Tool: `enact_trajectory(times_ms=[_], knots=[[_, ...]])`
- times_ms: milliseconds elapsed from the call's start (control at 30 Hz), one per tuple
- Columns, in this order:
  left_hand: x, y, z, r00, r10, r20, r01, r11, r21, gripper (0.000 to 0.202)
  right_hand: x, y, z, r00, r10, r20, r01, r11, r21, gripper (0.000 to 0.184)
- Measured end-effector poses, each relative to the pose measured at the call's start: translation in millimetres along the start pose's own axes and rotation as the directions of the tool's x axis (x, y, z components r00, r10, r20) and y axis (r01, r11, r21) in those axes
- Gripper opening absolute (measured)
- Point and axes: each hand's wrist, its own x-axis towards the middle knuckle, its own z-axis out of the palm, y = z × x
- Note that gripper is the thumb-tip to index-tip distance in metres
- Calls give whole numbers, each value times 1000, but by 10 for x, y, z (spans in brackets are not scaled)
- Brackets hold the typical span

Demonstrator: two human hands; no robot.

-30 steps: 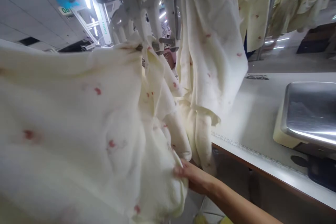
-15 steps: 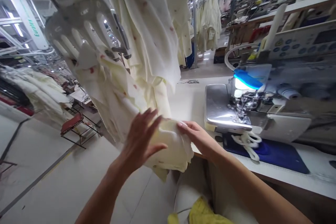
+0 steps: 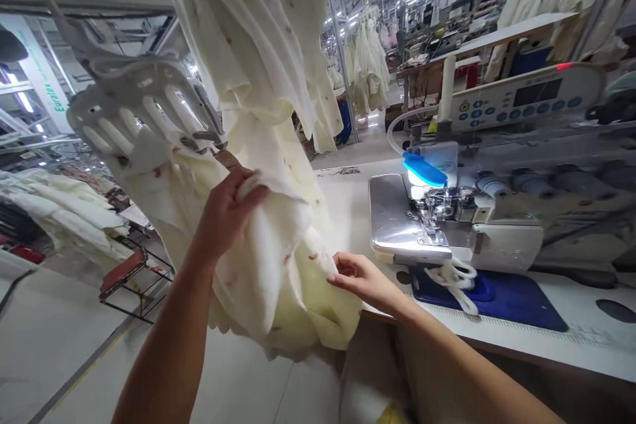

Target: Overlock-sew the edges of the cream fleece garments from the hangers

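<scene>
Cream fabric with small reddish prints, a garment piece (image 3: 278, 245), hangs in front of me. My left hand (image 3: 228, 209) is closed on a fold of it, thumb pressed against the fingers. Lower and to the right, my right hand (image 3: 355, 275) pinches the edge of the same cloth between thumb and fingers. Above and to the left, a grey slotted hanger clamp (image 3: 149, 96) carries part of the fabric. More cream printed cloth (image 3: 258, 26) hangs just behind and above my hands.
To the right stands a sewing machine (image 3: 432, 212) with a lit needle area, on a white table (image 3: 342, 205). A blue pad (image 3: 517, 298) with a white cord (image 3: 454, 281) lies before it. A red stool (image 3: 124, 271) and hanging garments (image 3: 54, 205) are at left.
My left hand, spread open before, has moved up and left and closed on the cloth. The right hand has shifted slightly down; the cloth is now spread wider between both hands.
</scene>
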Motion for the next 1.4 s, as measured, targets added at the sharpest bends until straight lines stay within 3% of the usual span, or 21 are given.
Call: enact_trajectory(times_ms=[133, 200, 333, 467, 633, 700, 767, 900, 967, 1067, 1233, 1300, 1400], knots=[[9, -76, -97, 996, -55, -67, 34, 956, -291, 25, 60, -84, 115, 999, -31, 7, 31, 998, 56, 39], [-2, -106, -117, 993, -49, -103, 10, 937, -348, 27, 80, -151, 201, 996, -80, -31, 82, 995, 54, 37], [-72, -140, -163, 988, -61, -140, 20, 961, -277, 32, 17, -248, 277, 967, -187, -173, 192, 981, 8, 33], [-155, -183, -170, 979, -92, -183, 61, 984, -166, 24, -141, -284, 186, 947, -207, -247, 193, 978, -81, 29], [-169, -155, -75, 949, 75, -305, -126, 980, -151, 20, -270, -256, 95, 943, -221, -248, 164, 959, -230, 30], [-181, -102, -16, 948, 79, -309, -133, 978, -159, 19, -290, -228, 96, 940, -249, -232, 160, 925, -346, 28], [-213, -24, 72, 962, 43, -271, -75, 991, -109, 19, -298, -227, 128, 885, -378, -272, 216, 850, -480, 20], [-312, 174, 340, 996, 34, -84, -39, 998, -58, 17, -267, -383, 272, 634, -710, -307, 399, 640, -657, 45], [-353, 256, 458, 999, 35, 22, -33, 996, -83, 14, -224, -497, 326, 603, -737, -306, 423, 620, -660, 36], [-385, 296, 518, 985, 16, 172, -1, 996, -86, 22, -167, -603, 321, 661, -668, -342, 404, 700, -589, 6], [-382, 205, 425, 888, 38, 458, 46, 984, -171, 53, -202, -592, 232, 786, -411, -462, 304, 907, -290, 16], [-391, 177, 416, 873, -21, 487, 124, 976, -180, 55, -232, -575, 223, 817, -341, -464, 283, 940, -192, 21], [-412, 173, 460, 884, -118, 451, 207, 967, -151, 44, -258, -566, 224, 832, -317, -456, 272, 948, -163, 23]])
